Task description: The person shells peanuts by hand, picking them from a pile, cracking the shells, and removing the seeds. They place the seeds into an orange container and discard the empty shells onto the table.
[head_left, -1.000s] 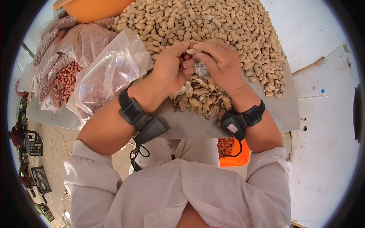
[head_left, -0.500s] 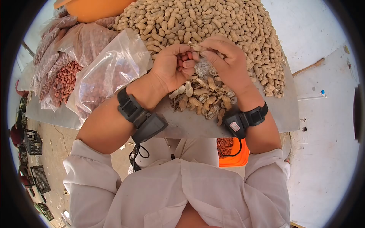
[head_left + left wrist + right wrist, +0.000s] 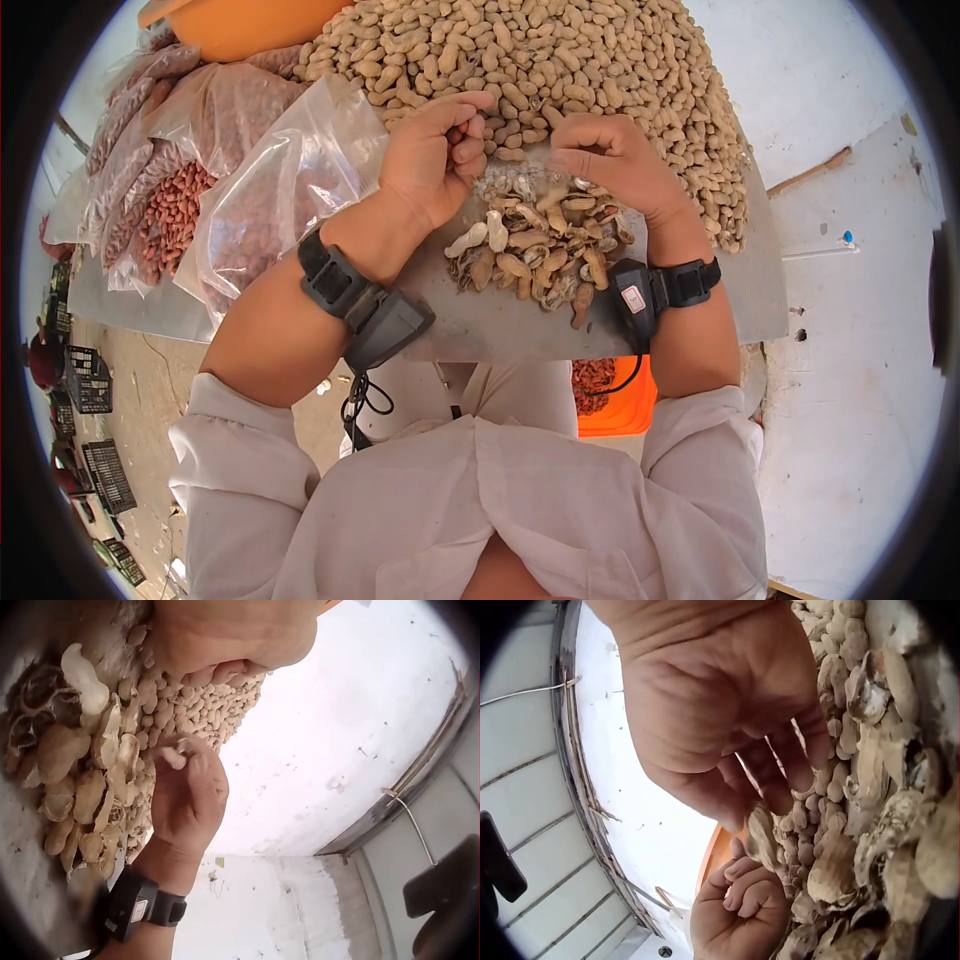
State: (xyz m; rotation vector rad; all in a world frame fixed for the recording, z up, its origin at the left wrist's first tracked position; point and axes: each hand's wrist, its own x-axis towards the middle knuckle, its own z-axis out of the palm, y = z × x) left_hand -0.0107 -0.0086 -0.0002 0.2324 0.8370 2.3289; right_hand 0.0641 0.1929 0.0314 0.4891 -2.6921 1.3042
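In the head view my left hand (image 3: 430, 160) is curled, gripping red peanut kernels (image 3: 456, 134) in its fingers. To its right, my right hand (image 3: 620, 165) hovers above the near side of the peanut heap, thumb and forefinger bent together. A pale peanut shell (image 3: 761, 836) shows at its fingertips in the right wrist view, pinched at one end. The left wrist view also has this shell (image 3: 174, 757) by the thumb and forefinger. Below both hands lies a pile of broken shells (image 3: 535, 250) on the metal tabletop (image 3: 460, 335).
A big heap of unshelled peanuts (image 3: 530, 50) covers the far tabletop. Clear plastic bags (image 3: 290, 190) of red kernels lie at left, beside an orange basin (image 3: 250, 25). Under the table edge stands an orange container (image 3: 630, 405). A white wall (image 3: 850, 350) is at right.
The hands were together over a peanut and have drawn apart; the right hand moved right and slightly down, the left hand slightly left. Kernels stay in the left hand.
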